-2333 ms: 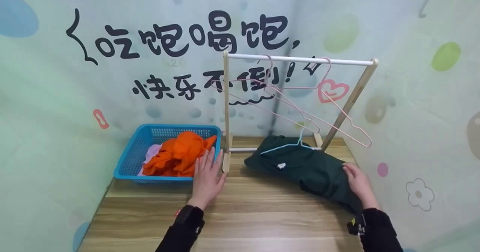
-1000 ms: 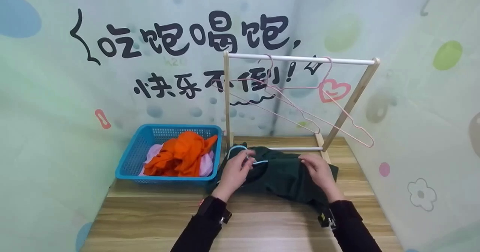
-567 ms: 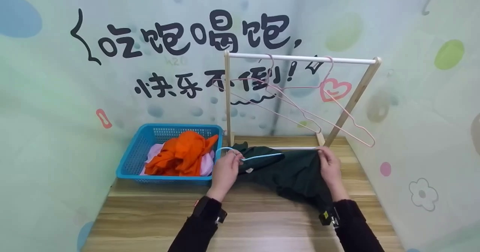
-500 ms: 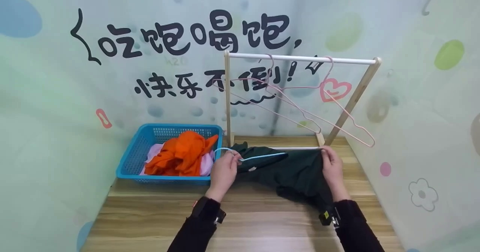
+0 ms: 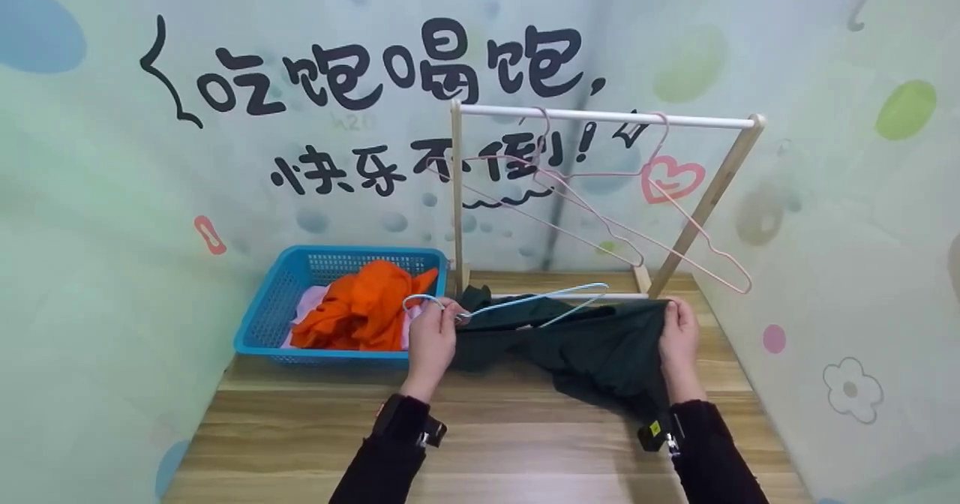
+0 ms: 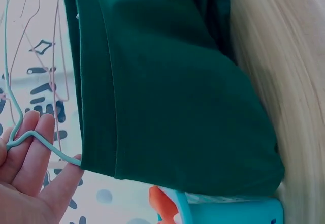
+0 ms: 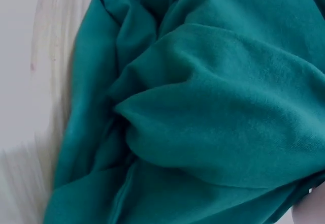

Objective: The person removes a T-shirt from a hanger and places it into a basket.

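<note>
My left hand (image 5: 431, 346) holds a light blue wire clothes hanger (image 5: 540, 295) by the neck, hook toward the left. One arm of the hanger shows above the dark green garment (image 5: 600, 354). In the left wrist view the other arm of the hanger (image 6: 51, 146) runs in behind the garment's banded edge (image 6: 96, 97). At the garment's right end, my right hand (image 5: 680, 343) pinches the top edge and keeps the cloth stretched. A small white label shows near the opening. Folded green cloth (image 7: 218, 107) fills most of the right wrist view.
Behind the garment stands a small wood-and-white clothes rack (image 5: 600, 116) with pink hangers (image 5: 664, 144) on its bar. On the left, a blue basket (image 5: 251, 339) contains orange cloth (image 5: 367, 301) and lilac cloth. A printed backdrop encloses the wooden table (image 5: 495, 444).
My left hand came from beside the basket, took the hanger, then drew it left; its right arm has come out of the garment. My right hand shifted left, then back right, stretching the cloth.
</note>
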{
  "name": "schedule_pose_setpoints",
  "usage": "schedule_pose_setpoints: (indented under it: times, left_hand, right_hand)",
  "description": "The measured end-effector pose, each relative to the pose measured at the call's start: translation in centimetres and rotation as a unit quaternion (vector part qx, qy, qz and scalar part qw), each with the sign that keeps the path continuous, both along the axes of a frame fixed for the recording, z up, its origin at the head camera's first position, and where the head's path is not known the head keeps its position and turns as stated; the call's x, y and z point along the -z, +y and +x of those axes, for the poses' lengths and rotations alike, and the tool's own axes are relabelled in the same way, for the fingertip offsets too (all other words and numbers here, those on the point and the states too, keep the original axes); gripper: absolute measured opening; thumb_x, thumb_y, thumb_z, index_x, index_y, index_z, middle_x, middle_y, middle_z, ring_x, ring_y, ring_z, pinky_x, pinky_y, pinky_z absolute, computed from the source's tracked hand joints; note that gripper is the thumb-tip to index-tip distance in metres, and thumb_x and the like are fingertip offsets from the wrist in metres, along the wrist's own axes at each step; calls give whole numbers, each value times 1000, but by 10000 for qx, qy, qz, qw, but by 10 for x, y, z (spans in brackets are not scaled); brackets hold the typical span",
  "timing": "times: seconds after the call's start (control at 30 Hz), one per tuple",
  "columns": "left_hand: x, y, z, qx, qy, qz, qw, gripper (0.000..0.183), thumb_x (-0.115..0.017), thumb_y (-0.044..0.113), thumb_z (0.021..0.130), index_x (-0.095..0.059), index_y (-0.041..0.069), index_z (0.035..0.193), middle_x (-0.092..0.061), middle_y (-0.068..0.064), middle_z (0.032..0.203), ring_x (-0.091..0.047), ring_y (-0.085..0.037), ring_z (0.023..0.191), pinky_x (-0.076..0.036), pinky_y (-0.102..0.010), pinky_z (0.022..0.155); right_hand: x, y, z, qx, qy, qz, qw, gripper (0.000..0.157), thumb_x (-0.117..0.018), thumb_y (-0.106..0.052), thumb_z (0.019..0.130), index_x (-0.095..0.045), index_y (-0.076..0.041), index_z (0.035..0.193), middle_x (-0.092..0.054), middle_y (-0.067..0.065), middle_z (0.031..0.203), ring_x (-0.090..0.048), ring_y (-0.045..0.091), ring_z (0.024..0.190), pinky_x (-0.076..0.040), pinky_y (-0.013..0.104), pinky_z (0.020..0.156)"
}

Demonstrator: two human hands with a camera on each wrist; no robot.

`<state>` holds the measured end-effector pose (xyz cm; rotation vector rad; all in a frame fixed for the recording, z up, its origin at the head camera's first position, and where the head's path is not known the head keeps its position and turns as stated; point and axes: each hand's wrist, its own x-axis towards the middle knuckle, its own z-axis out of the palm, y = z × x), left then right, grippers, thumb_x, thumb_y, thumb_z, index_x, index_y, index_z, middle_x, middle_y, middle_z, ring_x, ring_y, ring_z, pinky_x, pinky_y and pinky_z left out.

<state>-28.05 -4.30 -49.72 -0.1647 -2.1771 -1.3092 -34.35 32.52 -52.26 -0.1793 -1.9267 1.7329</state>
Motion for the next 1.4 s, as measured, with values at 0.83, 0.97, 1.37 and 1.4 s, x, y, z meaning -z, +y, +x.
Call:
schedule_pose_setpoints:
  times: [0.83, 0.97, 1.37, 1.4]
  left_hand:
    - [13, 20, -2, 60, 108, -721, 9973, 8, -62, 9, 98, -67, 8, 91, -73, -2, 88, -67, -20, 78, -53, -35, 69]
    - [13, 21, -3, 178, -55, -678, 9975, 8, -61, 11, 99, -65, 8, 93, -73, -2, 91, -67, -19, 79, -53, -34, 70]
    - [27, 5, -5, 642, -696, -1470, 9846, 38, -59, 29, 100, -59, 4, 130, -64, -13, 128, -59, -31, 116, -44, -46, 103]
    - [30, 3, -4, 650, -731, -1519, 9835, 40, -59, 29, 100, -59, 3, 131, -62, -15, 130, -57, -33, 119, -42, -48, 104]
  right_hand:
    - [-17, -29, 20, -2944, 1665, 2870, 8962, 24, -58, 8, 95, -68, 0, 115, -72, 13, 104, -71, 14, 92, -51, 19, 85]
    - [-16, -32, 22, -2755, 1749, 3758, 8673, 21, -66, 0, 92, -73, -8, 110, -74, 6, 97, -72, 13, 85, -56, 27, 78]
    - [-21, -24, 30, -3117, 1426, 2023, 9174, 20, -50, 21, 92, -64, 15, 105, -67, 29, 89, -69, 42, 78, -59, 37, 64]
    - [-24, -23, 32, -3079, 1461, 1948, 9197, 19, -49, 22, 91, -63, 17, 104, -66, 30, 87, -69, 41, 77, -59, 36, 64]
